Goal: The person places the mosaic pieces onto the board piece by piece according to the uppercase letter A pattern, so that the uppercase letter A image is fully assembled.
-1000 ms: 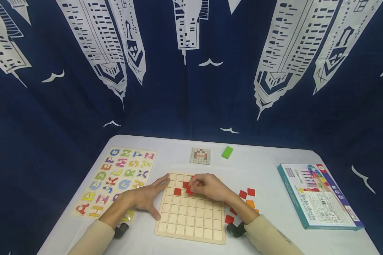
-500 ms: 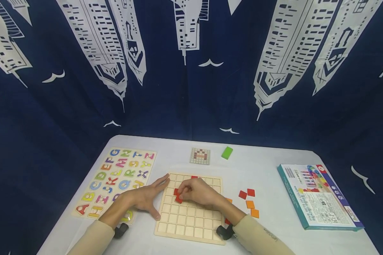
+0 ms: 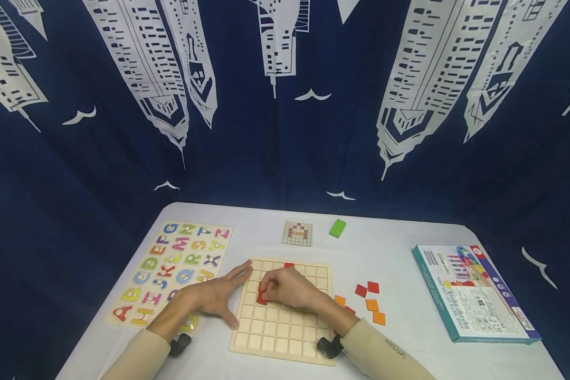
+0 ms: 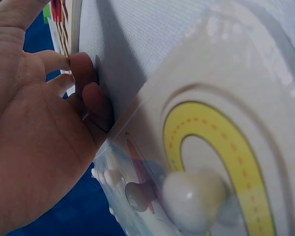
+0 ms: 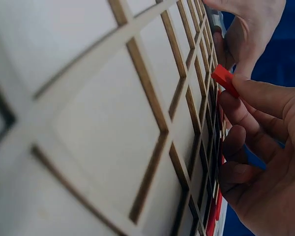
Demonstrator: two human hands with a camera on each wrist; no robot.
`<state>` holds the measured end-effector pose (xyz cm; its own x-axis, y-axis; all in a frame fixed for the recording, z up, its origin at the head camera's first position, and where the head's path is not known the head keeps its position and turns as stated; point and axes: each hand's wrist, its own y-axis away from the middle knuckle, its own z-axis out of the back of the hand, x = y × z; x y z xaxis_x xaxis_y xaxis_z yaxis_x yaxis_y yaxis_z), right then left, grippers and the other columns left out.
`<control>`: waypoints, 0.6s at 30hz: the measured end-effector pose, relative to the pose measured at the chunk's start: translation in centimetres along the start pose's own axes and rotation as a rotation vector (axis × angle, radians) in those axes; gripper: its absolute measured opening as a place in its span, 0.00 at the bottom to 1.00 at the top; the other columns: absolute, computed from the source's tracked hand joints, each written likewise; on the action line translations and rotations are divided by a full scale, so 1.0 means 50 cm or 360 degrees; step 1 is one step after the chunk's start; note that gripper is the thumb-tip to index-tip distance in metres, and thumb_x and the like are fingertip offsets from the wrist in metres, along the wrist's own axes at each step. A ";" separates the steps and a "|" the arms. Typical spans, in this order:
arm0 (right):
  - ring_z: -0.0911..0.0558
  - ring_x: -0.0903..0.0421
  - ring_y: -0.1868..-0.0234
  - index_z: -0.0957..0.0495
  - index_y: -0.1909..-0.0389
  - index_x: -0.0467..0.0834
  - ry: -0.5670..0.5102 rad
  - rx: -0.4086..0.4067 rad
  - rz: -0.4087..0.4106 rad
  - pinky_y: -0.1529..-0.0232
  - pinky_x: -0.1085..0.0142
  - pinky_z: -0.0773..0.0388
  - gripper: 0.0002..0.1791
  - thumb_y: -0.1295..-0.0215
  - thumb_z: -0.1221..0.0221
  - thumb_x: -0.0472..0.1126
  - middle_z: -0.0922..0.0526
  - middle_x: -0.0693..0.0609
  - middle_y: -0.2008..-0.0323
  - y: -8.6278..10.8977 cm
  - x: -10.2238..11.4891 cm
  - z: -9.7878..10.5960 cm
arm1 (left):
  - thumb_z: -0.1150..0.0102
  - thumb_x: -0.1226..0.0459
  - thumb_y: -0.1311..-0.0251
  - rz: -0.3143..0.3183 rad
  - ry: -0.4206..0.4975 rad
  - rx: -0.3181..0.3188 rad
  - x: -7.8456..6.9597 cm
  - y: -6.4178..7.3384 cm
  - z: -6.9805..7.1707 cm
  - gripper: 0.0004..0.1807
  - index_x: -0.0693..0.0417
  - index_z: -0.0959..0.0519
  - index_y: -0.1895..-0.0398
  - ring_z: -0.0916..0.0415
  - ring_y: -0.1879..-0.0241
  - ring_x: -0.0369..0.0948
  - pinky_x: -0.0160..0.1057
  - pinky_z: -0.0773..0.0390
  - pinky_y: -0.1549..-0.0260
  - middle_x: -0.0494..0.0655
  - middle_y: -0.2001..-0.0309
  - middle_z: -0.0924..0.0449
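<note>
My right hand [image 3: 288, 287] pinches a red square tile [image 5: 224, 78] between thumb and index finger, tilted over the left part of the wooden grid board [image 3: 275, 345]. In the head view the tile is at a cell just below another red tile, which the fingers partly cover. One more red tile [image 3: 289, 265] lies in the board's top row. Spread along the board's left edge is my left hand [image 3: 214, 295], thumb and fingertips at the frame, holding nothing; its palm shows in the left wrist view.
Loose red tiles [image 3: 361, 290] and orange tiles [image 3: 372, 305] lie right of the board. An alphabet puzzle board [image 3: 173, 258] with knobs is at left. Behind stand a small pattern card [image 3: 297, 233] and a green block [image 3: 338, 228]. A flat box [image 3: 477, 293] lies far right.
My right hand has moved left and slightly nearer across the board with the red tile, to a cell below the red one. My left hand has stayed at the board's edge.
</note>
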<state>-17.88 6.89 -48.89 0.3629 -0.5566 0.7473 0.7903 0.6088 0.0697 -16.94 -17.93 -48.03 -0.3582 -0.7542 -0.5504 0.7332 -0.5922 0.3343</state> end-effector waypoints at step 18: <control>0.24 0.68 0.72 0.16 0.72 0.55 0.0149 -0.0014 0.0089 0.68 0.73 0.24 0.08 0.40 0.33 0.37 0.19 0.68 0.75 -0.004 0.012 -0.005 | 0.17 0.45 0.69 -0.0012 0.0001 0.0002 0.003 -0.001 0.000 0.74 0.50 0.54 0.18 0.56 0.21 0.50 0.54 0.39 0.28 0.40 0.18 0.71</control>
<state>-17.69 6.30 -48.61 0.4506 -0.5727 0.6848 0.7718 0.6354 0.0235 -17.02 -18.03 -48.11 -0.3633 -0.7495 -0.5534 0.7296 -0.5983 0.3313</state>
